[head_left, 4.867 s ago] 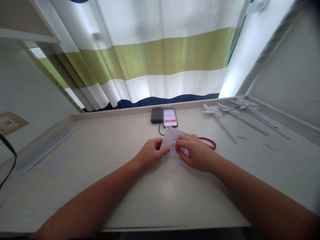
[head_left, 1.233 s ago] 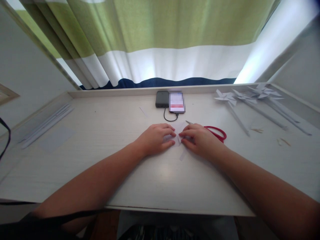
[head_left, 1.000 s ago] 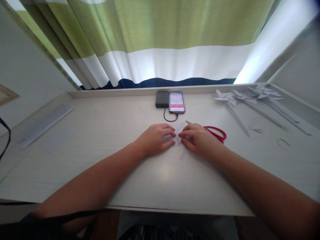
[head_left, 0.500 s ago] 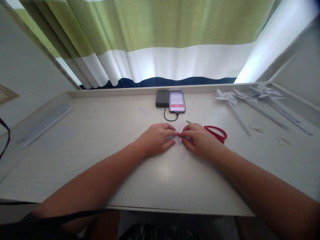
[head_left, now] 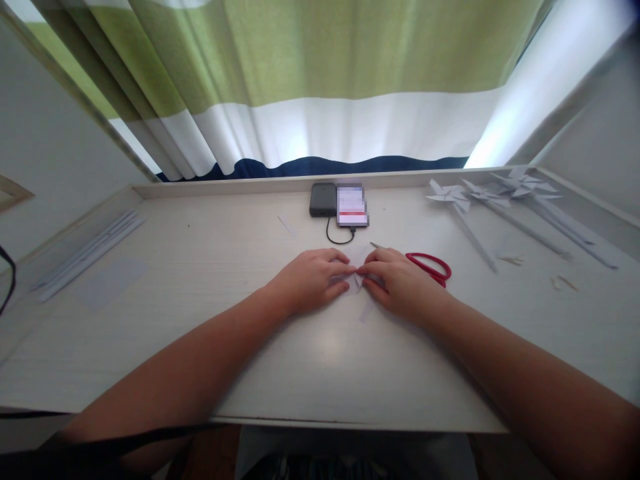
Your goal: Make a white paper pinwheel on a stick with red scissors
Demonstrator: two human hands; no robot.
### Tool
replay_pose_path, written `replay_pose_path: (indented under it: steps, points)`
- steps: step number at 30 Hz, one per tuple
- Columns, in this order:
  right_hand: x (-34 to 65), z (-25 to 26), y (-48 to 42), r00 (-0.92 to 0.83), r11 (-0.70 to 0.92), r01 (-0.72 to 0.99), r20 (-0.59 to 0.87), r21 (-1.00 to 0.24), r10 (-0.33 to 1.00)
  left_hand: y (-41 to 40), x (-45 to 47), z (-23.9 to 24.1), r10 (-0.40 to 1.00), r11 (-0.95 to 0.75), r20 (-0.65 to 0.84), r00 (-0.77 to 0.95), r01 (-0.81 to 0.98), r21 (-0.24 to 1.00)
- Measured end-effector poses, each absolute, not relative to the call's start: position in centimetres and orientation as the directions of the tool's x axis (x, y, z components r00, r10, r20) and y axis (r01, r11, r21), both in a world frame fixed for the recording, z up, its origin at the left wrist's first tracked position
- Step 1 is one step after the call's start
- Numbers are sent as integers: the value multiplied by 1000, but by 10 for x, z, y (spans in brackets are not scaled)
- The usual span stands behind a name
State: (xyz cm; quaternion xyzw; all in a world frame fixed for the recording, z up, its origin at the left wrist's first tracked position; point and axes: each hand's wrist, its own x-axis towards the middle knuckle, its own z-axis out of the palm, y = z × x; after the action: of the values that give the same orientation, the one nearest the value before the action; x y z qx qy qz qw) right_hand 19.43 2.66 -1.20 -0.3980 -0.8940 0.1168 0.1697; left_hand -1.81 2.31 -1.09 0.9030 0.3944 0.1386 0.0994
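Note:
A small piece of white folded paper (head_left: 359, 256) lies on the pale desk (head_left: 210, 280), mostly covered by both hands. My left hand (head_left: 313, 279) rests on its left part with the fingers curled and pressed down. My right hand (head_left: 395, 279) presses the right part, and its fingertips meet the left hand's at the middle. Red-handled scissors (head_left: 431, 267) lie just right of my right hand, touching nothing I hold.
A phone (head_left: 351, 205) and a dark power bank (head_left: 323, 200) with a cable sit at the desk's back edge. Several paper pinwheels (head_left: 453, 195) on sticks lie at the back right. White paper strips (head_left: 87, 253) and a sheet lie at the left. A striped curtain hangs behind.
Five seconds ago both hands held the paper raised off the desk; now it lies flat under them. Over the last second the hands have barely moved.

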Motion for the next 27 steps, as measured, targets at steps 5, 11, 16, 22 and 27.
replay_pose_path:
  steps: [5,11,16,22,27]
  points:
    - [193,-5,21,-622,655,676,215,-339,753,20,-17,-7,747,-663,185,639,693,283]
    - [187,7,1,-656,666,702,135,-251,742,20,-16,-4,754,-656,193,627,710,257]
    - [185,11,-5,-681,674,716,31,-182,732,19,-17,-4,754,-656,192,628,708,262]
    - [186,12,-7,-707,707,702,35,-85,706,21,-16,-5,751,-661,194,632,709,247]
    - [187,12,-14,-688,687,726,-8,-28,726,22,-16,-5,745,-667,185,641,709,231]
